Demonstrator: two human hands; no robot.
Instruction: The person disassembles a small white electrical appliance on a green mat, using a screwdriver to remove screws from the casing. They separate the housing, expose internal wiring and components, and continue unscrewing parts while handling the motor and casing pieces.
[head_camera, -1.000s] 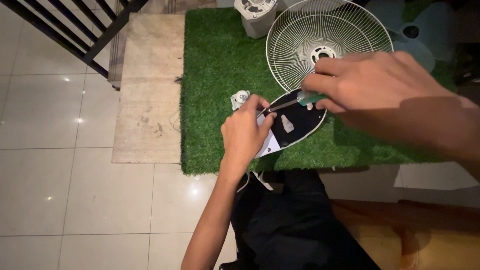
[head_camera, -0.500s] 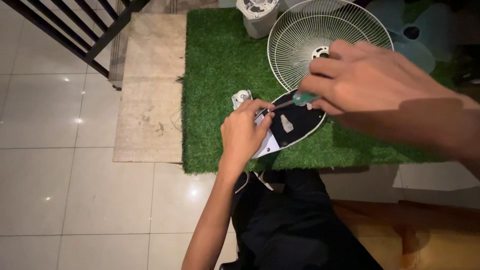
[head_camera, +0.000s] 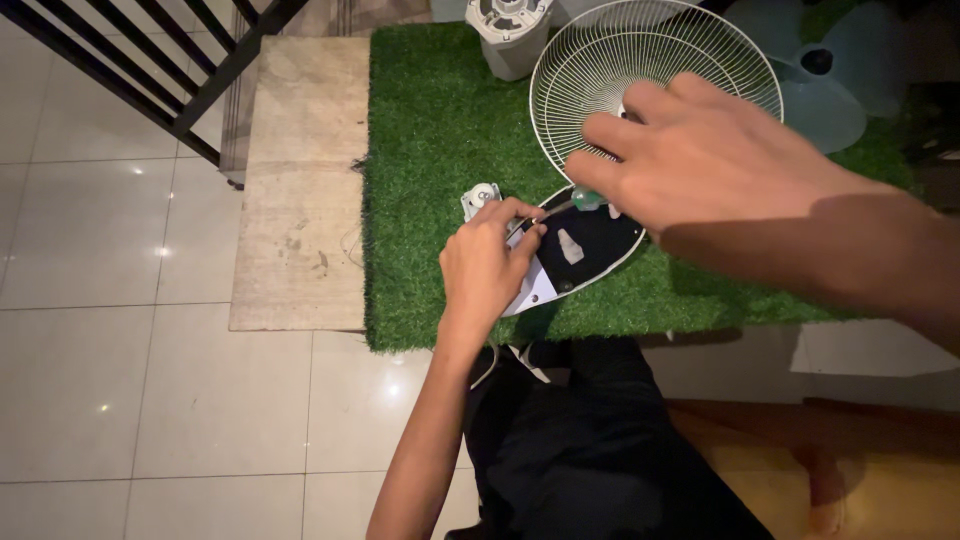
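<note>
Pinching the panel (head_camera: 580, 245) edge in your left hand (head_camera: 485, 265), keep it steady; your right hand (head_camera: 700, 150) grips the screwdriver (head_camera: 578, 202), so keep its tip square just beyond those left fingertips (head_camera: 530, 232).

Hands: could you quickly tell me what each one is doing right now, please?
Left hand: closed, pinching at the black panel's edge.
Right hand: closed on a green-handled screwdriver.
</note>
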